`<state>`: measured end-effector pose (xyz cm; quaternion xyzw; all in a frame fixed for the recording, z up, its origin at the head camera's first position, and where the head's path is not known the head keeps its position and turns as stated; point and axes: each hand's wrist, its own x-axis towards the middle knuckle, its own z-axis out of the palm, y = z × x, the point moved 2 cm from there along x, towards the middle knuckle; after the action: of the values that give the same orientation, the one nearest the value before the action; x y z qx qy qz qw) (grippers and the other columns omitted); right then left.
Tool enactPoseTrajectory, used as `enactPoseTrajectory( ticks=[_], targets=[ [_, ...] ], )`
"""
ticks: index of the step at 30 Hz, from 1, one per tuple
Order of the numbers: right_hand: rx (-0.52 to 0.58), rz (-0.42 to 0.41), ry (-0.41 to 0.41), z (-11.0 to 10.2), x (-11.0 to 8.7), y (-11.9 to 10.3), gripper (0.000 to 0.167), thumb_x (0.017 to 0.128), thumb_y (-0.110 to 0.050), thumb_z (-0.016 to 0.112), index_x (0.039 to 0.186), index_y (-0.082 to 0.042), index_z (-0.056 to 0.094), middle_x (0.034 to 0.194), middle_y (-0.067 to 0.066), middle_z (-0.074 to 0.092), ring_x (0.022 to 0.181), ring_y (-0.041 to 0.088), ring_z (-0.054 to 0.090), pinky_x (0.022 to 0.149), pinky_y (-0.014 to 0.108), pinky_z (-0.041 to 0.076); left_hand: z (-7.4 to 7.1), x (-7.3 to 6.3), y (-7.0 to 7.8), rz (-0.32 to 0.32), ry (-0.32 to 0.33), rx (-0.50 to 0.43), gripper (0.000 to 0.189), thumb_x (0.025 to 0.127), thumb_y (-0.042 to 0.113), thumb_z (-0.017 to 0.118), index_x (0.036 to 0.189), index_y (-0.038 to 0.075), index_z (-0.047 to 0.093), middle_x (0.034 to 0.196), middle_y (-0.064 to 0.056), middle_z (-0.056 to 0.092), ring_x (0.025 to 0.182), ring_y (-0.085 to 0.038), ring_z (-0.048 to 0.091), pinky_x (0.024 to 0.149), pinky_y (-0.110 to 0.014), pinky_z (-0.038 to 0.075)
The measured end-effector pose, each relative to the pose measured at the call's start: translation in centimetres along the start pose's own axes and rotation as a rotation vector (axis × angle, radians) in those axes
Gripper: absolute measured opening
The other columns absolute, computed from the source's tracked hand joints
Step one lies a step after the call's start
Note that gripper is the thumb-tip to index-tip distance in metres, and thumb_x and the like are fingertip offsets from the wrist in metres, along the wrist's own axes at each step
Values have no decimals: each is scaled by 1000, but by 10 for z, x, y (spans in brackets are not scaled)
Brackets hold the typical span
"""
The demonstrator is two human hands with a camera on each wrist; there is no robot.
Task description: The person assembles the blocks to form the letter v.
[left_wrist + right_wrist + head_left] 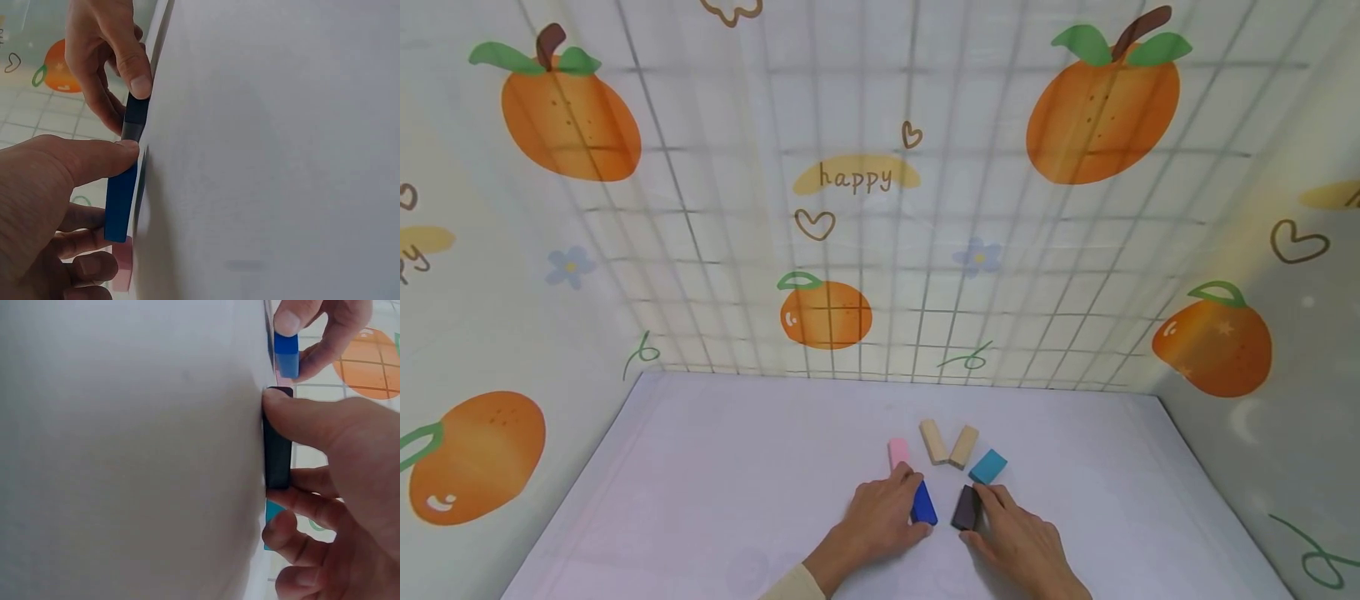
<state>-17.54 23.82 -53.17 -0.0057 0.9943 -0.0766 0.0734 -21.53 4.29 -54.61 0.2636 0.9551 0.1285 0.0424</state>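
Left hand (880,515) clamped on blue oblong block (924,506), 5 o'clock of pink block (898,451). Right hand (1021,537) clamped on black oblong block (966,507), 7 o'clock of teal block (988,467). Best keep both level, release evenly, avoid nudging neighbours.

Pale sheeting (730,158) printed with oranges (1105,117) and hearts (815,224) encloses a white desk (722,467); a grid (662,148) shows behind.
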Motion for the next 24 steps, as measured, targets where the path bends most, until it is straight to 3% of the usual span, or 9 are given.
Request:
enactPoseTrajectory(
  ticks=[5,12,24],
  targets=[
    [-1,4,-4,0,0,0,77,79,-44,84,140,-6,57,130,16,59,92,31,67,70,55,55,2,-5,-5,-5,4,0,71,85,57,75,141,19,56,131,1,54,89,-10,61,74,-33,53],
    [-4,-3,8,-1,0,0,77,79,-44,85,139,-6,57,129,16,59,92,30,68,68,54,55,-2,-16,-10,14,61,16,74,83,57,77,141,16,56,133,1,53,87,-11,63,68,-32,51],
    [-8,24,-18,1,2,0,78,79,-46,84,140,-6,57,131,16,58,93,30,67,72,56,54,-10,-37,-18,4,38,-1,71,82,59,76,136,17,59,125,2,55,82,-8,59,64,-30,50]
  ],
)
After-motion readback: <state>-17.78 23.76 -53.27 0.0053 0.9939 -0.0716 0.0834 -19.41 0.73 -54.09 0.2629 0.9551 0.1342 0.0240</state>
